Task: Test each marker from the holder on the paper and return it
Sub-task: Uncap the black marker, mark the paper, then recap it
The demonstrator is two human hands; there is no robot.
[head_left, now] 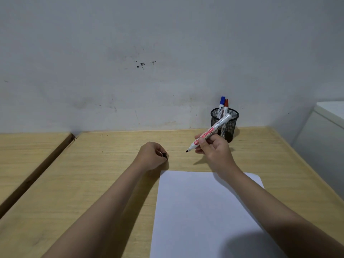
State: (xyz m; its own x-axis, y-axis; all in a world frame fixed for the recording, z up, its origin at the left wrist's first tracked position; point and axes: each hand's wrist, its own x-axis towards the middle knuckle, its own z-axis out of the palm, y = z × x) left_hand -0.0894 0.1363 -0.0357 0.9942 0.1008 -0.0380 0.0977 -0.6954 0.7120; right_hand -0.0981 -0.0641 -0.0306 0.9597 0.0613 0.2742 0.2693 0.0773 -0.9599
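My right hand (214,149) grips an uncapped white marker (216,127) with red lettering, its black tip pointing down-left above the table, just beyond the paper's far edge. My left hand (151,155) is closed around the marker's black cap (164,155), resting on the table left of the paper's far corner. A blank white sheet of paper (201,211) lies on the wooden table in front of me. A black mesh holder (228,127) stands by the wall at the right, with a blue-capped marker (221,104) and a red-capped marker (226,105) upright in it.
The wooden table (93,174) meets a grey scuffed wall at the back. A second wooden surface (28,146) adjoins on the left across a dark gap. A white cabinet or appliance (327,127) stands beyond the table's right edge.
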